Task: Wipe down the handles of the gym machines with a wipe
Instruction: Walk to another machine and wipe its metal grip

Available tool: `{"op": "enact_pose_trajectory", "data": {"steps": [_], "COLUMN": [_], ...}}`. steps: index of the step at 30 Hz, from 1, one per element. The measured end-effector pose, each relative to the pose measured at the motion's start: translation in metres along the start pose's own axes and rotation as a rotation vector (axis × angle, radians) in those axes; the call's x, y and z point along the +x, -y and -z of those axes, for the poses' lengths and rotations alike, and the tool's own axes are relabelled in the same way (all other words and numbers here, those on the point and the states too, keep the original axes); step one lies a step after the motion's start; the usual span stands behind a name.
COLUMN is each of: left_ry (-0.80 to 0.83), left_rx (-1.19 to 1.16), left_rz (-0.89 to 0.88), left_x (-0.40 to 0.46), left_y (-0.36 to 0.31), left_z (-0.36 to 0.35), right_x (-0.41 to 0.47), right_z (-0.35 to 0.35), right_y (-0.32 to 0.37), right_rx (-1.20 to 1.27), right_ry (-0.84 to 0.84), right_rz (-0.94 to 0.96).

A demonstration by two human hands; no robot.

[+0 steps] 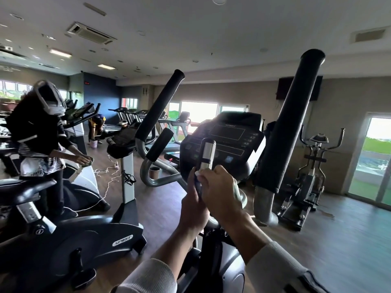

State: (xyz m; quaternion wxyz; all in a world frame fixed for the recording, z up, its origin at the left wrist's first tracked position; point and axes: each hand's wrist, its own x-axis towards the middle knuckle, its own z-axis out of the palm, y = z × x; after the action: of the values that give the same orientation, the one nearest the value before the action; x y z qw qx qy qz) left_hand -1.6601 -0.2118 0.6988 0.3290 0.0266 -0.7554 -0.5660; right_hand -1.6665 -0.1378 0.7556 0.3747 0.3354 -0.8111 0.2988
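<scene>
Both hands wrap the near metal grip handle [208,154] below the console [228,140]: left hand [193,205] and right hand [222,191] pinch a white wipe [198,172] against it. Bunched so small, it may slip out or miss patches.

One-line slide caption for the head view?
Both hands, left hand and right hand, grip the elliptical's silver sensor handle.
</scene>
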Motion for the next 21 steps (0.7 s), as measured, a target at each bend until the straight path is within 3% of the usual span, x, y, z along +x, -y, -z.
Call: {"op": "enact_pose_trajectory", "data": {"steps": [10,17,21], "left_ry": [-0.011,-0.054,-0.118], "left_rx": [-0.024,-0.094,-0.238], "left_rz": [-0.001,-0.082,0.09], "left_x": [0.004,-0.005,-0.055], "left_y": [0.008,0.016,0.052], "left_z": [-0.002,-0.004,-0.012], "right_x": [0.001,-0.03,-0.08], "right_z": [-0.01,-0.01,-0.02], "right_y": [-0.014,-0.019,-0.028], "right_rx": [0.115,0.366,0.459], "right_ry": [-0.06,-0.118,-0.165], "right_rz": [0.008,-0.028,-0.033]}}
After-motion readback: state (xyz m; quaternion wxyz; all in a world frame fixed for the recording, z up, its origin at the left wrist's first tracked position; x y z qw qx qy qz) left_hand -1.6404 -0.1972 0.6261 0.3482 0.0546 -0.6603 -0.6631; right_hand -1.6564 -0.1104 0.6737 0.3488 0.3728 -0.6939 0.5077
